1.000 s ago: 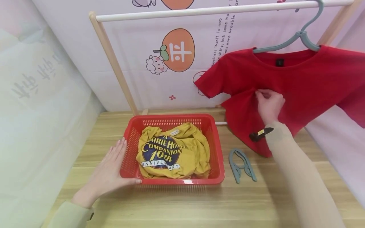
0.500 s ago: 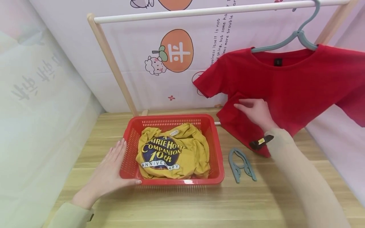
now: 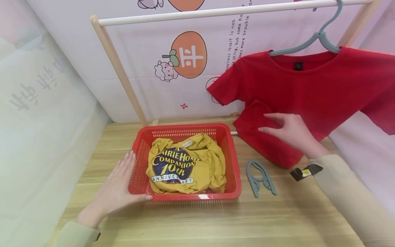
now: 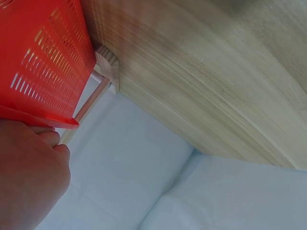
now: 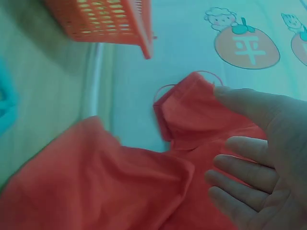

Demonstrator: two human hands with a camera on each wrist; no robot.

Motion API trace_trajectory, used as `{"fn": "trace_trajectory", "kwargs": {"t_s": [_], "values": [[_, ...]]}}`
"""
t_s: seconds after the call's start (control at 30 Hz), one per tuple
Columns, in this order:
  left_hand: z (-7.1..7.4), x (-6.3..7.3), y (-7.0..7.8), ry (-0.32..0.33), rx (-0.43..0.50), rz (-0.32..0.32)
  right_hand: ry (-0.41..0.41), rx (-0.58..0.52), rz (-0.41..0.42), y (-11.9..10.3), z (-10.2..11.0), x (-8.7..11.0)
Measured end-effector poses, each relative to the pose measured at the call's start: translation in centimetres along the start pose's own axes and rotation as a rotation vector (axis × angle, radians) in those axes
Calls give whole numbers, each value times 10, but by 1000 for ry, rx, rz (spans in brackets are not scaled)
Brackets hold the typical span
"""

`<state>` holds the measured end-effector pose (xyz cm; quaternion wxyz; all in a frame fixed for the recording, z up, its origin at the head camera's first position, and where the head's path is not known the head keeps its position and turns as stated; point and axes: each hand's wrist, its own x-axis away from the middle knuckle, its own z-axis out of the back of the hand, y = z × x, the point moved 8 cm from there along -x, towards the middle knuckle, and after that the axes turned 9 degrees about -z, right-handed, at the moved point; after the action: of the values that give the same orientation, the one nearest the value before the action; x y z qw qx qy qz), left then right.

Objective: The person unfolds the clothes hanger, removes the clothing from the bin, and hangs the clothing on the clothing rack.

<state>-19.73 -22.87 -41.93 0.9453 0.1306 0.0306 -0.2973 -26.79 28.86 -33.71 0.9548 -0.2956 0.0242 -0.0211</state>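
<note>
A red T-shirt [image 3: 296, 89] hangs on a blue-grey hanger [image 3: 310, 44], its lower left part folded over. In front of the shirt is my right hand [image 3: 291, 132], thumb and fingers spread apart with nothing between them. The right wrist view shows this hand [image 5: 259, 158] palm visible, the red cloth [image 5: 110, 177] beside it. My left hand [image 3: 114, 185] rests against the left side of a red plastic basket [image 3: 239, 171], fingers extended and thumb along the front rim. A crumpled yellow printed T-shirt [image 3: 203, 168] lies inside the basket.
A folded blue-grey travel hanger [image 3: 260, 178] lies on the wooden table [image 3: 197, 223], right of the basket. The rack has a white rail [image 3: 185, 14] and wooden posts [image 3: 120, 72]. Printed cloth [image 3: 129, 92] lines the back and sides.
My right hand has let go of the red T-shirt's front and drawn back lower, its fingers now spread. The cloth it pinched has folded over. My left hand stays on the basket.
</note>
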Motion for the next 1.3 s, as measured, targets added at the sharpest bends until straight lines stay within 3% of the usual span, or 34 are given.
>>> {"fn": "trace_trajectory", "kwargs": {"t_s": [0.17, 0.33, 0.63, 0.87, 1.07, 1.3], "values": [[1, 1, -1, 7, -3, 0, -16, 66, 39, 12, -15, 20], [0, 2, -2, 16, -13, -4, -50, 93, 93, 26, -45, 38], [1, -1, -2, 4, -49, 2, -165, 62, 73, 47, -92, 66], [3, 1, 0, -2, -76, 1, -170, 38, 59, 56, -104, 77], [4, 1, 2, -12, -82, 0, -116, 43, 91, 61, -106, 82], [5, 0, 3, -17, -85, -6, -79, 91, 60, 66, -106, 84]]}}
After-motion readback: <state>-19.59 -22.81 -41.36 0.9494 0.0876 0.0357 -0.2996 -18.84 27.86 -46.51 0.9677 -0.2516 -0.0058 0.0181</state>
